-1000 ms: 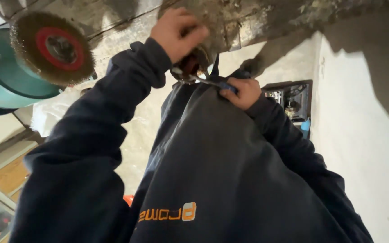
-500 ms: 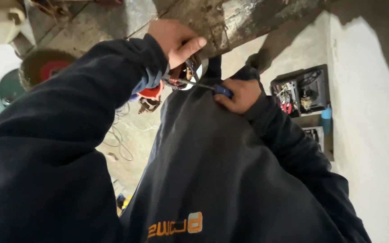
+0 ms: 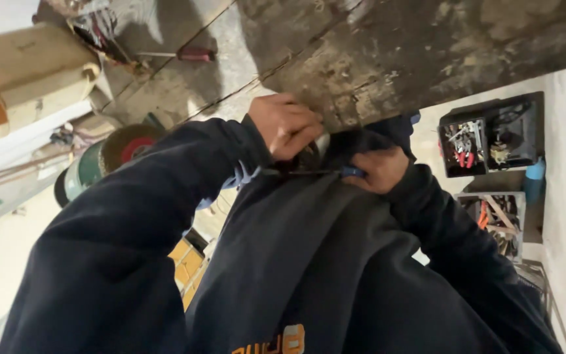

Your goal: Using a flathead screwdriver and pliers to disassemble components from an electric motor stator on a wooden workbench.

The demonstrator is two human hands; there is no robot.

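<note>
Since the earlier frames the view has swung, so the wire wheel point(image 3: 126, 147) has slid from the 10 o'clock corner down toward 9 o'clock and now peeks out half hidden behind the left sleeve point(image 3: 132, 242). The left hand point(image 3: 286, 124) and right hand point(image 3: 378, 169) have dropped from 12 o'clock toward the centre. A beige box point(image 3: 37, 62) and a red-handled screwdriver point(image 3: 185, 55) have come into sight at 10 to 11 o'clock, and a second tool tray point(image 3: 499, 219) at 3 o'clock.
</note>
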